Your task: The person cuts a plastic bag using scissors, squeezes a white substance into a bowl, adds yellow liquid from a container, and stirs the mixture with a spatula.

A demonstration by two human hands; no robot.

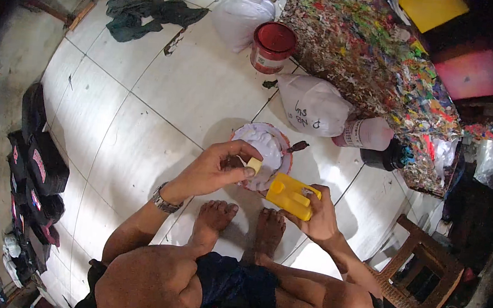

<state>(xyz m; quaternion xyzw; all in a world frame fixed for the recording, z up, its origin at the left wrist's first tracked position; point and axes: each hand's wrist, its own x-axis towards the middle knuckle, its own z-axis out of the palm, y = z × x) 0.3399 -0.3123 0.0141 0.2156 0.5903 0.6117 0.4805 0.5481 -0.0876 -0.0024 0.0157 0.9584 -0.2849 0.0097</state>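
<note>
Two forearms (148, 222) angle inward, wrists bent over bowl (288, 139) of white paste (268, 146) on tiled floor (163, 98). Left hand (215, 167): narrow pinch, small pale-yellow piece (254, 164) between thumb and fingers. Right hand (321, 213): fingers curled around yellow container (291, 196), by bowl's near-right edge.

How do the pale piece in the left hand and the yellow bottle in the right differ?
Size: the pale piece is small; the yellow bottle is far larger.
Colour: the pale piece is a light, creamy yellow, the yellow bottle a deeper one.
Hold: the left hand pinches the pale piece; the right hand grips the yellow bottle.
Both are yellowish and hand-held.
</note>
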